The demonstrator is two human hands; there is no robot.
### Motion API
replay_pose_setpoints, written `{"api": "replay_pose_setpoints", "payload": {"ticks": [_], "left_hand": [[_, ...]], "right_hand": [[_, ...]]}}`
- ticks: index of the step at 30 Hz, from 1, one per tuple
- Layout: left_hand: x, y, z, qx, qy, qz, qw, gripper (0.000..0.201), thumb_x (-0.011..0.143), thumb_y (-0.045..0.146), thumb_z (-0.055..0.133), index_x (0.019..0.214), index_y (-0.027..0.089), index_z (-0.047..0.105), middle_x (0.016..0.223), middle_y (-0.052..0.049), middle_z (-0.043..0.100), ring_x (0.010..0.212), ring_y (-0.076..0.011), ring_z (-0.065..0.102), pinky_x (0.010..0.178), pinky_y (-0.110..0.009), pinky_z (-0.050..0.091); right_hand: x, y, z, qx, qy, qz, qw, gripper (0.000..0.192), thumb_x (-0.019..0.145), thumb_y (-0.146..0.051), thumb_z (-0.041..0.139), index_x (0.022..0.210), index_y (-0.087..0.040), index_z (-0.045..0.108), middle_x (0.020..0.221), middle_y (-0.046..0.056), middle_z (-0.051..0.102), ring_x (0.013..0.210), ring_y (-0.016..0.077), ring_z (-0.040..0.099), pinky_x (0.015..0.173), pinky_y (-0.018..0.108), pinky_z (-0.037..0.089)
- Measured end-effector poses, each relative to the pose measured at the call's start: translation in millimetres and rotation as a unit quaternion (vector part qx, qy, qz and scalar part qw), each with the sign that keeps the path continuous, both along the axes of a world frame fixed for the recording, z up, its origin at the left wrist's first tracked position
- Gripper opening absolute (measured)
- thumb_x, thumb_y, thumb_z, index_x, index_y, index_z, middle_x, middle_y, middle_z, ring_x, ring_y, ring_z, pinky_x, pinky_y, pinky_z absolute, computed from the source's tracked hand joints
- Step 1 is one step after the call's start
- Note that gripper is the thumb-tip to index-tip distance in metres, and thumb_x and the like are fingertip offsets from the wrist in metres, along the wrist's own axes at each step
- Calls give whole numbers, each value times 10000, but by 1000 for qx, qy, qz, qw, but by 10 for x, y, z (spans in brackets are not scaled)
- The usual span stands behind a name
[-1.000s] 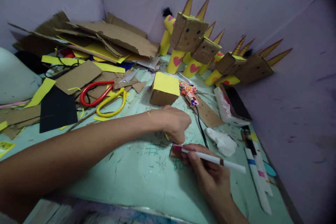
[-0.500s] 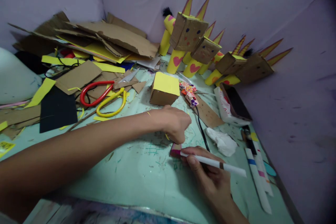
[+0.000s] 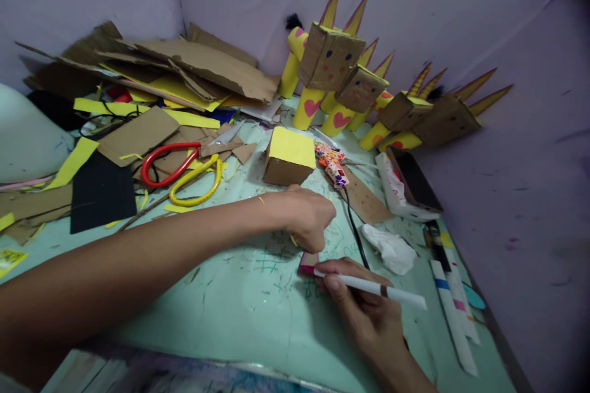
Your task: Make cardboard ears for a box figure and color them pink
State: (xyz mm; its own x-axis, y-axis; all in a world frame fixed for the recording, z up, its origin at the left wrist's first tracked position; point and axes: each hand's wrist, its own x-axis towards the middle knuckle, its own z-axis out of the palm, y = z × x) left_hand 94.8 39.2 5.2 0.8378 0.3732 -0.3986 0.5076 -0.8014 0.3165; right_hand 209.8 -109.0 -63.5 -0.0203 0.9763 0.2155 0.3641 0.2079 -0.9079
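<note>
My left hand [image 3: 310,215] reaches in from the left, fingers curled down onto the far end of a small cardboard piece [image 3: 312,260] that lies on the table. The fingertips are hidden behind the knuckles. Magenta colour runs along the near edge of that piece. In my right hand [image 3: 364,304] is a white marker [image 3: 391,291] with a brown band, its tip touching the magenta edge. Just beyond my left hand stands a cardboard box with a yellow paper top [image 3: 290,150]. A flower-patterned glue gun [image 3: 332,166] with a black cord lies to its right.
Several cardboard animal figures [image 3: 332,55] with yellow legs and pointed ears or horns stand along the wall. Left are red-handled scissors [image 3: 170,166], yellow-handled scissors [image 3: 196,181] and piled cardboard [image 3: 198,64]. Right are crumpled tissue [image 3: 389,249], an open box [image 3: 410,187] and more markers [image 3: 454,316].
My right hand and the marker have shifted slightly left along the magenta edge of the cardboard piece. My left hand stays in place.
</note>
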Motion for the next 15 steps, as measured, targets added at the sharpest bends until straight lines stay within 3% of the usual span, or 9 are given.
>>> {"api": "replay_pose_setpoints", "payload": {"ticks": [15], "left_hand": [[0, 6, -18, -2, -3, -1, 1000, 422, 576, 326, 633, 972, 182, 611, 973, -116, 677, 857, -299, 606, 653, -387, 481]], "right_hand": [[15, -11, 4, -4, 2, 5, 1000, 217, 860, -142, 535, 924, -300, 670, 768, -28, 671, 652, 112, 591, 570, 191, 448]]}}
